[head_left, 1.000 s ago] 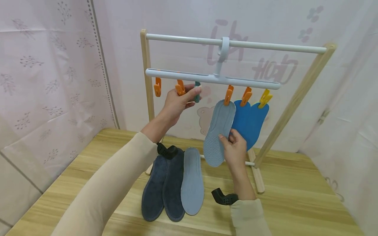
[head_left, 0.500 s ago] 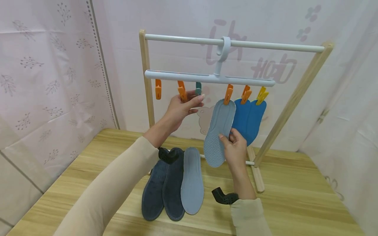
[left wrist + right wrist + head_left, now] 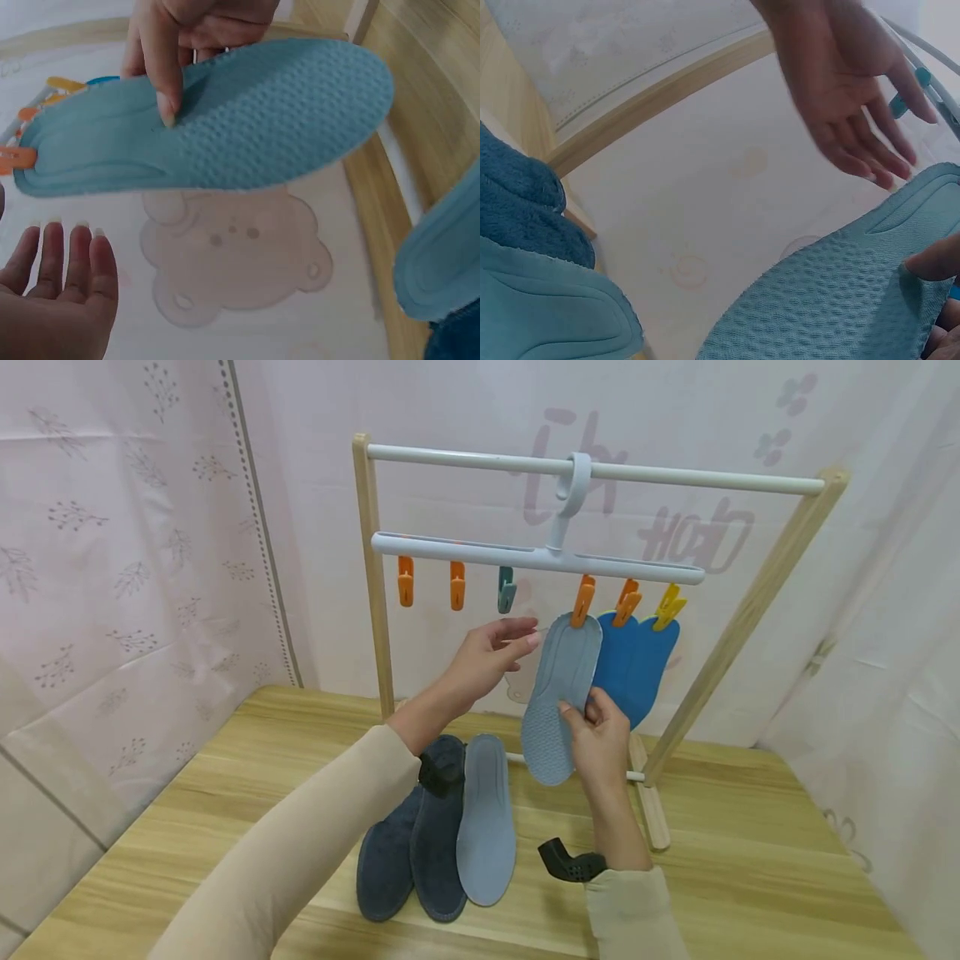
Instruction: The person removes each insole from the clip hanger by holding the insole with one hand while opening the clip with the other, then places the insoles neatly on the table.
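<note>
A light grey insole (image 3: 561, 693) hangs by its top from an orange clothespin (image 3: 583, 601) on the white hanger (image 3: 480, 553). My right hand (image 3: 602, 735) pinches the insole's edge near its middle, the thumb on the textured face. To the left of that insole my left hand (image 3: 491, 656) is in the air with nothing in it, its fingers extended in the right wrist view. Just above the left hand hangs a teal clothespin (image 3: 506, 590) that holds nothing. Two orange clothespins hang further left, bare as well. Blue insoles (image 3: 633, 664) hang at right, partly behind the grey one.
On the wooden table (image 3: 750, 860) lie a second light grey insole (image 3: 487, 827) and two dark insoles (image 3: 438, 860), partly under the left forearm. A wooden rack with a white rail (image 3: 480, 459) carries the hanger. Patterned curtains stand behind.
My left hand has let go of the teal clothespin and moved down and right, toward the hanging grey insole. My right hand keeps its pinch on that insole.
</note>
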Available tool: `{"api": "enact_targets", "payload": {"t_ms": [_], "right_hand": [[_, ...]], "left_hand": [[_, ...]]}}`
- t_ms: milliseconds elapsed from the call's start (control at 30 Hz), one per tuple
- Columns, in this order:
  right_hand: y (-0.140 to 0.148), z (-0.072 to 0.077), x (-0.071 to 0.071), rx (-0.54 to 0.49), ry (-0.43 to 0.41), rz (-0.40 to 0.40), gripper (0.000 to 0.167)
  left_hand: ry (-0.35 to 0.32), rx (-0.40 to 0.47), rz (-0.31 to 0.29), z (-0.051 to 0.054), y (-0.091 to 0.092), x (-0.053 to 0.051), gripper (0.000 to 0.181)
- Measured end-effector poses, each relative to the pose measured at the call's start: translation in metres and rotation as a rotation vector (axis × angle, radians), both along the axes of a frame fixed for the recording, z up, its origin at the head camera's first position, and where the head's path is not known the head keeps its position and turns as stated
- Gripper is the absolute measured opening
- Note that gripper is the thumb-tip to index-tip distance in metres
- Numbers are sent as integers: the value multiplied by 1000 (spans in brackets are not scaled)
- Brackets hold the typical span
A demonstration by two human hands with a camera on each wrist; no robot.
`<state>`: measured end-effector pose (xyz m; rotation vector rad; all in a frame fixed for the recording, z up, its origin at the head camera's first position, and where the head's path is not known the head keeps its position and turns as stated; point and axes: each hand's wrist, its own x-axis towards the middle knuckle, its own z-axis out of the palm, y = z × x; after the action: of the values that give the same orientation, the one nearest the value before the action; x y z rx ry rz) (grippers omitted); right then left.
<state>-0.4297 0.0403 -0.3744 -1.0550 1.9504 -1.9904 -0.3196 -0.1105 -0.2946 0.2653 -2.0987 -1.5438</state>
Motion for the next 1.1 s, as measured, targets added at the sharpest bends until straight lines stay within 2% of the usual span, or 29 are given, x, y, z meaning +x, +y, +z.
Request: {"api": "enact_targets", "payload": {"t_ms": [233, 367, 500, 633, 833, 1100], "right_hand": [[3, 1, 0, 1, 2, -11, 33], [4, 1, -1, 7, -6, -5, 33], [5, 0, -2, 36, -8, -15, 33], [4, 1, 2, 66, 0, -19, 33], [1, 1, 7, 60, -9, -11, 33], [-3, 0, 11, 59, -2, -6, 33]], "left_hand": [[31, -141, -22, 18, 16, -13, 53], [33, -174, -35, 33, 20, -21, 56], [-2, -196, -55, 46, 22, -28, 58], [-11, -208, -32, 55, 22, -31, 54], [33, -177, 37, 60, 17, -33, 40], [47, -144, 69, 60, 13, -35, 33]]}}
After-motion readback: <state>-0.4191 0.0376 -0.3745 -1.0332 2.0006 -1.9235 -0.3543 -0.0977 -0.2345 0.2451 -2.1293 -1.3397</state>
